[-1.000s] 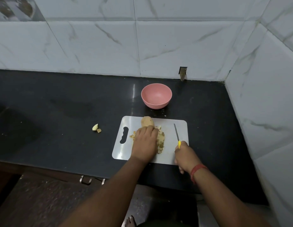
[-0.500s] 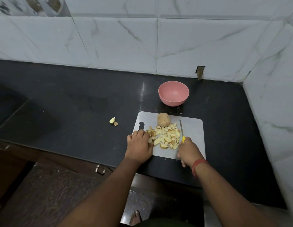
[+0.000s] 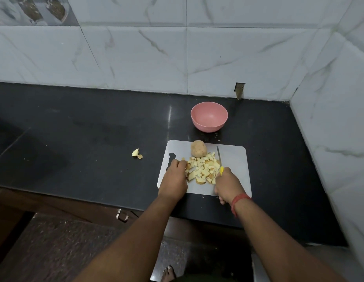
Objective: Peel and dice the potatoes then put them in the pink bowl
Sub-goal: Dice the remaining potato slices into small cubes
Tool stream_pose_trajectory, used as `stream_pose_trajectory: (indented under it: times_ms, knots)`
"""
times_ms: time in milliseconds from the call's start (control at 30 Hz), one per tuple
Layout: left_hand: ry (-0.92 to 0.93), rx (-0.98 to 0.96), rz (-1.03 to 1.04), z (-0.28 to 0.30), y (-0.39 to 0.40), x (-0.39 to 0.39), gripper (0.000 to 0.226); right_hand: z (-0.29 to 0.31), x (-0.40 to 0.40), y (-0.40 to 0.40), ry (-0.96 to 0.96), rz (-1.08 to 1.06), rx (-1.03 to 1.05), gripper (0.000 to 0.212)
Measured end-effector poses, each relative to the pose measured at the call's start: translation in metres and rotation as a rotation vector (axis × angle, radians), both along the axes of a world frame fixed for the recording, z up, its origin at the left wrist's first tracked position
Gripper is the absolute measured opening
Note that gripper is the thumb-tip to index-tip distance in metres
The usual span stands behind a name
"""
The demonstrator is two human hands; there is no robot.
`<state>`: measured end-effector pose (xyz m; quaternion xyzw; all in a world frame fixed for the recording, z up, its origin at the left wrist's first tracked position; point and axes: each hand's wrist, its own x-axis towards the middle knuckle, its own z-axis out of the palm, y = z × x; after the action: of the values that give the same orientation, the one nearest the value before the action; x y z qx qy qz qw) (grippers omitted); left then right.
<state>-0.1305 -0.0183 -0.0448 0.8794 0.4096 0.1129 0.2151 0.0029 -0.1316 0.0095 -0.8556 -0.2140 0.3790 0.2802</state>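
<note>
A pile of diced potato (image 3: 203, 168) lies in the middle of the white cutting board (image 3: 236, 159). A whole unpeeled potato (image 3: 198, 148) sits at the board's far edge, touching the pile. My left hand (image 3: 174, 178) rests with curled fingers on the board at the pile's left side, touching the pieces. My right hand (image 3: 228, 185) grips the yellow handle of a knife (image 3: 219, 157), whose blade lies along the pile's right side, pointing away from me. The pink bowl (image 3: 209, 116) stands empty behind the board.
Two small potato scraps (image 3: 137, 154) lie on the black countertop (image 3: 85, 139) left of the board. Tiled walls close the back and the right side. The counter's front edge runs just below my hands, with a drawer handle (image 3: 122, 215) under it.
One second ago my left hand covered the potato pieces beside the whole potato. It has since slid left and back, uncovering the diced pile. The knife has moved in against the pile's right side.
</note>
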Motion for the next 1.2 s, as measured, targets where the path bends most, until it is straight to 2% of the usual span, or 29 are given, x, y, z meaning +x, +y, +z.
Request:
stream_pose_trajectory:
  times_ms: [100,167,233,333,433,500,567,700,867,933,1100,1200]
  knots:
    - [-0.07,0.073,0.019,0.0,0.001,0.005,0.037,-0.002,0.004,0.005,-0.019,-0.051,-0.059,0.026]
    - [-0.104,0.106,0.036,-0.003,0.001,0.008,0.036,-0.009,0.005,0.008,0.051,-0.093,-0.11,0.026]
    - [-0.089,0.022,0.003,-0.004,-0.001,0.012,0.049,-0.01,0.0,0.012,0.148,-0.19,-0.152,0.021]
    - [0.005,-0.047,-0.093,-0.01,-0.003,0.018,0.066,-0.011,-0.005,0.016,0.162,-0.246,-0.211,0.031]
    - [0.046,-0.029,-0.123,-0.014,-0.007,0.024,0.074,-0.015,-0.003,0.018,0.119,-0.168,-0.251,0.022]
    - [0.038,-0.025,-0.11,-0.015,-0.008,0.028,0.079,-0.013,0.001,0.014,0.064,-0.126,-0.289,0.029]
    - [0.044,0.005,-0.091,-0.017,-0.009,0.03,0.087,-0.011,0.007,0.013,0.029,-0.1,-0.242,0.024]
    - [0.052,0.055,-0.042,-0.02,-0.012,0.034,0.096,-0.009,0.021,0.016,-0.201,0.105,-0.269,0.04]
    - [0.135,0.124,-0.023,-0.023,-0.007,0.039,0.1,-0.006,0.022,0.024,-0.273,0.318,-0.323,0.039]
    - [0.142,0.128,-0.026,-0.024,-0.005,0.039,0.101,-0.005,0.023,0.022,-0.264,0.319,-0.321,0.038]
    - [0.119,0.131,-0.019,-0.023,-0.006,0.039,0.101,-0.01,0.03,0.009,-0.241,0.093,-0.344,0.044]
    - [0.127,0.114,-0.017,-0.022,-0.007,0.04,0.104,-0.012,0.021,0.005,-0.237,0.17,-0.358,0.039]
